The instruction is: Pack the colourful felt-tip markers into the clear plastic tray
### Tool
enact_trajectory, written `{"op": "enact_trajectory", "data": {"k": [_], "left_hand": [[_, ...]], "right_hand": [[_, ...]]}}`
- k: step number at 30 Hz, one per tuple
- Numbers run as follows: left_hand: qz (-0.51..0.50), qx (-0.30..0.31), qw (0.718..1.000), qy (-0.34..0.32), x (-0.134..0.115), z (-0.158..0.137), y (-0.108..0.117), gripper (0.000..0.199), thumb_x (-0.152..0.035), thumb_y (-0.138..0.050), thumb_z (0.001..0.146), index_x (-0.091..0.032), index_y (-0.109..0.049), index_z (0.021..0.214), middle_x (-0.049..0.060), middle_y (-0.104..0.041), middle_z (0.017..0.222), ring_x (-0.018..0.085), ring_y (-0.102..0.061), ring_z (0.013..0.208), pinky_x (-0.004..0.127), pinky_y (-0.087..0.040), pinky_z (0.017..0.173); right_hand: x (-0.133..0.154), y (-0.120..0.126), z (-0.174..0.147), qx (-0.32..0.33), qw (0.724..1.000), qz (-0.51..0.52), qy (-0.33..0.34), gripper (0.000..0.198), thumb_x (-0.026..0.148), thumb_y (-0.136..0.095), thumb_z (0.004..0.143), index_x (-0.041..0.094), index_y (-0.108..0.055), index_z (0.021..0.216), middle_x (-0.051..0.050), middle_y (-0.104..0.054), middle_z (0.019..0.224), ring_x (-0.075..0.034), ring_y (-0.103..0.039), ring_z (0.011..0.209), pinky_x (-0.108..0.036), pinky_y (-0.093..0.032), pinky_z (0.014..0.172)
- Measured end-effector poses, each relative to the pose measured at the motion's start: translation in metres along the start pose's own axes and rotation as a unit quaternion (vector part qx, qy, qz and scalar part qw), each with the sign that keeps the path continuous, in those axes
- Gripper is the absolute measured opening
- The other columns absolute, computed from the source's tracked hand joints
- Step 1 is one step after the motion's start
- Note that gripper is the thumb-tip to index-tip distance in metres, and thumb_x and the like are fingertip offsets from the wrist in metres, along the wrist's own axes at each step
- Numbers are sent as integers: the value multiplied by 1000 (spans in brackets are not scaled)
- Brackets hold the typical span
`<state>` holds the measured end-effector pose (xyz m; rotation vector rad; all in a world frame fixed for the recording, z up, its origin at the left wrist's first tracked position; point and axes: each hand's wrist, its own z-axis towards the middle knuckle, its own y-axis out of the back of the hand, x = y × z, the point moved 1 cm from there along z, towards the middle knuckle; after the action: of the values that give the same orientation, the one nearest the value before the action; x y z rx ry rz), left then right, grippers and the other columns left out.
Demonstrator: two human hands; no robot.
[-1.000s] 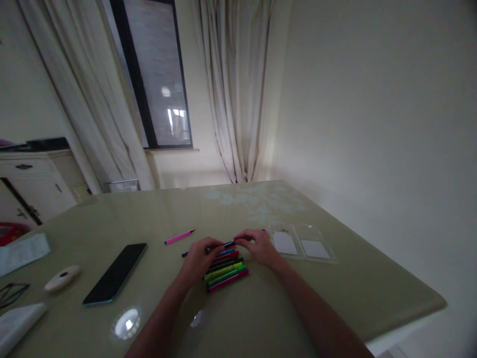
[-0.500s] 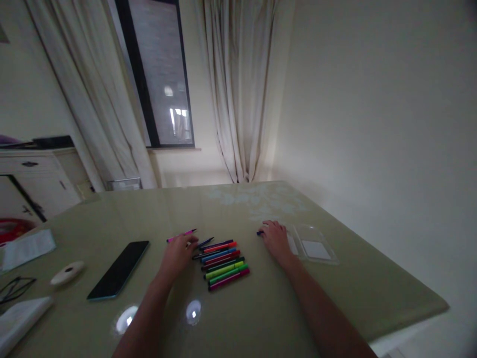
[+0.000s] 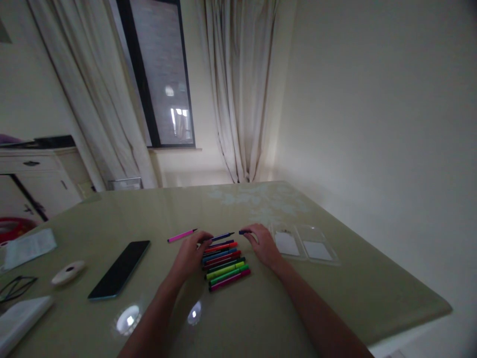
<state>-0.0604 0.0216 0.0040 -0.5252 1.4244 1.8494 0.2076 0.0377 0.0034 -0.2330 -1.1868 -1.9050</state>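
Observation:
My left hand (image 3: pixel 194 250) is closed on an uncapped dark blue marker (image 3: pixel 222 236), its tip pointing right. In my right hand (image 3: pixel 260 242) a dark blue marker cap (image 3: pixel 244 231) is pinched, a small gap away from that tip. Just below the held marker lies a row of several capped markers (image 3: pixel 225 266) in red, blue, dark, green and magenta. Behind my left hand, a pink marker (image 3: pixel 182 235) rests alone with its dark tip showing. My fingers partly hide the left ends of the upper markers.
A clear plastic case (image 3: pixel 316 243) with white cards lies open at the right. Toward the left are a black phone (image 3: pixel 119 270), a white oval object (image 3: pixel 68 273), eyeglasses (image 3: pixel 17 287), a white box-like object (image 3: pixel 22 323) and a pale sheet (image 3: pixel 29 248).
Both hands have moved closer together. My left hand shifted right and now holds the dark blue marker that lay on the table; my right hand brought the cap left from beside the case.

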Motion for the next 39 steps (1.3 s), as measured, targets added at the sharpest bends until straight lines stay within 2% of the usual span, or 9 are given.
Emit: {"op": "enact_trajectory", "data": {"k": [9, 20, 29, 34, 39], "left_hand": [[-20, 14, 1000, 3, -8, -3, -6, 24, -34, -55, 88, -22, -74, 96, 6, -79, 97, 24, -71, 90, 35, -53, 84], [-37, 14, 999, 1, -11, -3, -5, 28, -36, -53, 87, -21, -74, 97, 8, -79, 98, 26, -71, 91, 37, -53, 82], [-40, 9, 999, -4, -19, -6, -8, 28, -37, -56, 87, -21, -77, 96, 6, -80, 96, 25, -72, 89, 36, -54, 83], [-73, 11, 997, 16, -22, -7, -11, 29, -39, -60, 83, -20, -80, 94, 6, -81, 92, 25, -74, 85, 35, -54, 80], [-81, 26, 996, 25, -24, -6, -14, 29, -39, -62, 82, -20, -80, 93, 5, -81, 89, 25, -74, 84, 33, -54, 78]], "right_hand": [[7, 2, -1, 5, 999, 29, 19, 21, 24, -55, 102, 23, -76, 105, -6, -75, 103, -22, -65, 102, -35, -47, 96], [2, -1, -2, -11, 998, 48, 33, 21, 26, -57, 102, 23, -77, 104, -6, -75, 100, -23, -65, 99, -37, -49, 92], [5, -4, -3, 27, 996, 81, 17, 18, 27, -62, 98, 22, -79, 105, -7, -75, 99, -23, -67, 98, -35, -50, 91], [5, -1, -3, 6, 990, 136, -22, 19, 31, -63, 96, 24, -81, 98, -6, -78, 95, -22, -70, 92, -34, -52, 86], [11, -1, -2, 3, 988, 150, -29, 20, 36, -65, 94, 24, -81, 95, -5, -79, 94, -22, -72, 90, -35, -53, 86]]}}
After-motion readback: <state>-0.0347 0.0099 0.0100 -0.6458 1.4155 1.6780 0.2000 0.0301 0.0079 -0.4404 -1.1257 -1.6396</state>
